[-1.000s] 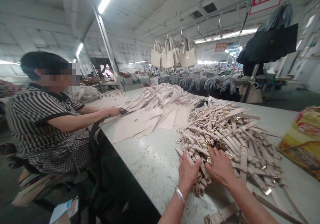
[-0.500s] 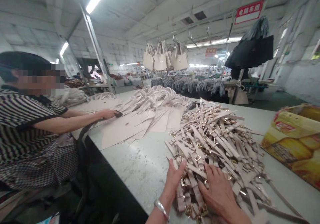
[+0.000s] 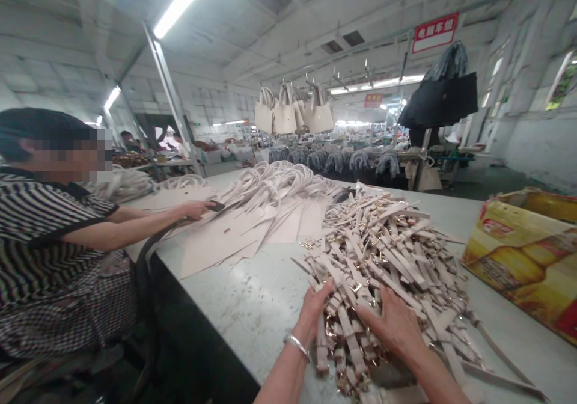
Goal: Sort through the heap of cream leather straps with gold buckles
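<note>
At 9 o'clock, a seated co-worker in a striped top rests one hand on flat beige panels. At 6 o'clock, the left hand, fingers spread and flat, presses the near edge of the strap pile on the table. The right hand, fingers apart, lies on the pile's near straps. At 3 o'clock stands a yellow carton.
</note>
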### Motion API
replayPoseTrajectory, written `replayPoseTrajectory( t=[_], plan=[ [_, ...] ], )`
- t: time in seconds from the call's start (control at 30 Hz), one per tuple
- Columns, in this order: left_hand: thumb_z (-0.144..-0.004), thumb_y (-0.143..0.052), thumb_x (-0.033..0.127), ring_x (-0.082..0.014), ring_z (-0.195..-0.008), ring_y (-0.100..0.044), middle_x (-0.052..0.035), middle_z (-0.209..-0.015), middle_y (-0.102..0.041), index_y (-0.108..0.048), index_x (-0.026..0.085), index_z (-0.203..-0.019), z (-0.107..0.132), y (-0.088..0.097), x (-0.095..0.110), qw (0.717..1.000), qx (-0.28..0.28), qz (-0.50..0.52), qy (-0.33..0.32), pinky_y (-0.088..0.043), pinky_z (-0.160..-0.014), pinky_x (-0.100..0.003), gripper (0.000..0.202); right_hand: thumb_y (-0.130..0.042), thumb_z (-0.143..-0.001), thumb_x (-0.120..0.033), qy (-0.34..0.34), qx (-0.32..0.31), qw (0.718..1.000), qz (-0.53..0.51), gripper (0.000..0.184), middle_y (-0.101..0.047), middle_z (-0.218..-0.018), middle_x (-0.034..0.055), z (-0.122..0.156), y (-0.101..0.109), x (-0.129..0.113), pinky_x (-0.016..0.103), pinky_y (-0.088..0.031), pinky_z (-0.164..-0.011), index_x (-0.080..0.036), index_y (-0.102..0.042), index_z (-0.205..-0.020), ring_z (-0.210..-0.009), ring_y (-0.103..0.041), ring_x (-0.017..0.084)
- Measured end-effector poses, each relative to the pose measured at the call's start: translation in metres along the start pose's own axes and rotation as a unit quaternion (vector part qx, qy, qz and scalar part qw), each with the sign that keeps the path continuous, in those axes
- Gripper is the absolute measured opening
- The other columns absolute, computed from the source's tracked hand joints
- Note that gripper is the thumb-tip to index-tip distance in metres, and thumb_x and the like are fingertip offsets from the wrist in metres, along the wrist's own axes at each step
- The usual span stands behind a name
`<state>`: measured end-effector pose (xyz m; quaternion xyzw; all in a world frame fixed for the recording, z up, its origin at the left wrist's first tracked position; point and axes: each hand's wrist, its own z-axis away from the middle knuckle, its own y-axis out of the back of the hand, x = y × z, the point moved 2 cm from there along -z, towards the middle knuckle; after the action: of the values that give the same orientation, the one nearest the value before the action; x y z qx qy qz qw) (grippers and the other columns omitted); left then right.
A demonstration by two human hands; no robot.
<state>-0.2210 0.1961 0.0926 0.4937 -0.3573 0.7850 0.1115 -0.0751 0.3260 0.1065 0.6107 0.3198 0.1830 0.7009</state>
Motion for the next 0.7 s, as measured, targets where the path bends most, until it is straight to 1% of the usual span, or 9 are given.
replayPoseTrajectory(
  t=[0.07, 0.13, 0.2, 0.3, 0.4, 0.47, 0.5, 0.6, 0.7],
  plan=[
    [-0.066, -0.081, 0.053, -0.0284, -0.082, -0.071, -0.0138, -0.084, -0.074, -0.068, 0.009, -0.094, -0.001, -0.003, -0.002, 0.999, -0.020, -0.003, 0.025, -0.058, -0.081, -0.039, 0.054, -0.036, -0.083, -0.070, -0.009, 0.003, 1.000, -0.015, 0.096, -0.036, -0.148, 0.0221, 0.000, 0.000, 0.007, 0.048, -0.029, -0.112, 0.001, -0.031, -0.147, -0.136, -0.036, 0.035],
    [-0.067, -0.080, 0.052, -0.0278, -0.075, -0.071, -0.0136, -0.080, -0.074, -0.068, 0.008, -0.095, -0.003, -0.007, -0.004, 0.998, -0.030, -0.005, 0.051, -0.059, -0.076, -0.040, 0.053, -0.035, -0.084, -0.069, -0.018, 0.009, 0.999, -0.042, 0.094, -0.040, -0.144, 0.0242, -0.001, 0.000, 0.014, 0.049, -0.031, -0.111, 0.002, -0.034, -0.145, -0.132, -0.039, 0.036],
    [-0.067, -0.081, 0.049, -0.0270, -0.074, -0.071, -0.0136, -0.082, -0.075, -0.068, 0.008, -0.098, -0.005, -0.014, -0.005, 0.997, -0.053, 0.003, 0.061, -0.060, -0.075, -0.039, 0.052, -0.032, -0.085, -0.068, -0.020, 0.016, 0.997, -0.071, 0.091, -0.043, -0.139, 0.0260, -0.003, -0.002, 0.019, 0.049, -0.031, -0.110, 0.003, -0.038, -0.142, -0.130, -0.042, 0.037],
    [-0.068, -0.081, 0.046, -0.0267, -0.080, -0.072, -0.0137, -0.089, -0.075, -0.068, 0.010, -0.103, -0.006, -0.025, -0.005, 0.992, -0.100, 0.035, 0.067, -0.059, -0.079, -0.039, 0.053, -0.026, -0.088, -0.065, -0.021, 0.024, 0.995, -0.098, 0.085, -0.048, -0.134, 0.0250, -0.007, -0.008, 0.019, 0.048, -0.032, -0.110, 0.000, -0.041, -0.141, -0.128, -0.044, 0.036],
    [-0.071, -0.079, 0.044, -0.0269, -0.085, -0.072, -0.0126, -0.094, -0.075, -0.066, 0.012, -0.110, -0.003, -0.035, -0.005, 0.987, -0.119, 0.062, 0.087, -0.059, -0.083, -0.040, 0.052, -0.019, -0.091, -0.063, -0.020, 0.033, 0.991, -0.125, 0.080, -0.046, -0.138, 0.0200, -0.006, -0.012, 0.015, 0.044, -0.033, -0.109, -0.008, -0.033, -0.148, -0.131, -0.042, 0.031],
    [-0.073, -0.078, 0.043, -0.0270, -0.088, -0.072, -0.0121, -0.098, -0.075, -0.065, 0.013, -0.113, 0.002, -0.041, -0.005, 0.985, -0.125, 0.074, 0.099, -0.059, -0.085, -0.040, 0.051, -0.018, -0.092, -0.064, -0.025, 0.038, 0.984, -0.171, 0.079, -0.044, -0.143, 0.0171, -0.003, -0.014, 0.013, 0.044, -0.033, -0.110, -0.013, -0.027, -0.151, -0.133, -0.041, 0.030],
    [-0.073, -0.077, 0.042, -0.0272, -0.090, -0.072, -0.0124, -0.100, -0.075, -0.065, 0.013, -0.113, 0.004, -0.044, -0.005, 0.983, -0.129, 0.078, 0.105, -0.058, -0.086, -0.040, 0.051, -0.018, -0.091, -0.065, -0.029, 0.038, 0.979, -0.199, 0.079, -0.042, -0.145, 0.0163, -0.002, -0.013, 0.013, 0.045, -0.031, -0.111, -0.014, -0.026, -0.152, -0.134, -0.040, 0.030],
    [-0.074, -0.076, 0.043, -0.0283, -0.094, -0.071, -0.0141, -0.104, -0.074, -0.066, 0.011, -0.111, 0.008, -0.051, -0.006, 0.981, -0.141, 0.073, 0.114, -0.057, -0.089, -0.040, 0.050, -0.025, -0.090, -0.067, -0.036, 0.030, 0.961, -0.272, 0.083, -0.037, -0.150, 0.0138, 0.004, -0.009, 0.011, 0.046, -0.026, -0.115, -0.013, -0.023, -0.153, -0.138, -0.036, 0.029],
    [-0.073, -0.077, 0.041, -0.0295, -0.101, -0.069, -0.0128, -0.107, -0.073, -0.065, 0.013, -0.113, 0.007, -0.054, -0.006, 0.984, -0.150, 0.037, 0.089, -0.056, -0.093, -0.041, 0.051, -0.034, -0.087, -0.068, -0.035, 0.026, 0.947, -0.318, 0.086, -0.037, -0.151, 0.0094, 0.010, 0.000, 0.008, 0.045, -0.027, -0.115, -0.015, -0.020, -0.153, -0.137, -0.038, 0.028]
  ],
)
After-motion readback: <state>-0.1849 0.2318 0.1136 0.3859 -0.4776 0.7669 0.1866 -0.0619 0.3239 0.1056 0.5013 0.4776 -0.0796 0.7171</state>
